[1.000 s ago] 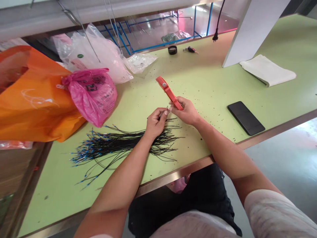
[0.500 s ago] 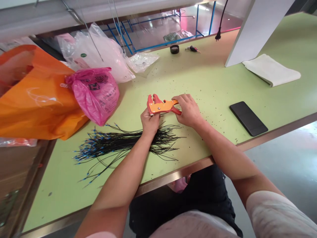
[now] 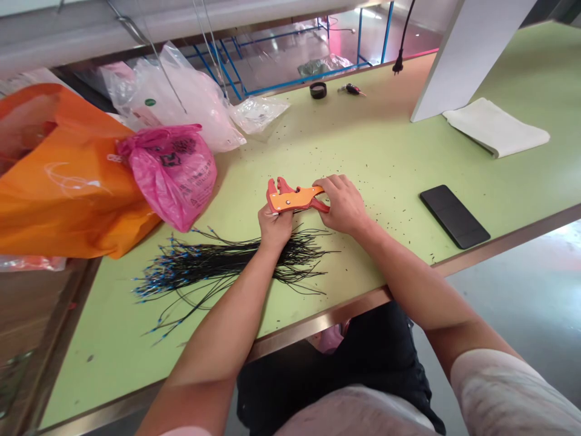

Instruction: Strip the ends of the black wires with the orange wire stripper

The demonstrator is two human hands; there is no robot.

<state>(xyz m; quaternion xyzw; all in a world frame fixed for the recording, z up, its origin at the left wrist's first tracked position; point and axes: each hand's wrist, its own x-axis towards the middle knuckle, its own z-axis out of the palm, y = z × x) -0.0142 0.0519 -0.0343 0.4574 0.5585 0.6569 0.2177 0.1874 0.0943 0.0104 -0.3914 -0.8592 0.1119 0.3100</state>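
Observation:
My right hand (image 3: 342, 204) is closed round the handles of an orange and red wire stripper (image 3: 293, 197), which lies sideways with its jaws pointing left. Just under the jaws, my left hand (image 3: 273, 226) is closed, pinching a thin black wire I can barely make out against the tool. A spread bundle of black wires with blue ends (image 3: 213, 266) lies on the green table (image 3: 385, 151) below and to the left of both hands.
An orange bag (image 3: 59, 181), a pink bag (image 3: 175, 172) and clear plastic bags (image 3: 181, 97) crowd the table's left. A black phone (image 3: 454, 216) lies to the right, a folded white cloth (image 3: 494, 127) and a white post (image 3: 458, 54) behind it. Black bits litter the surface.
The stripper went from standing up in my right hand to lying sideways, jaws left. My left hand moved up under the jaws. Since half a second ago almost nothing has shifted.

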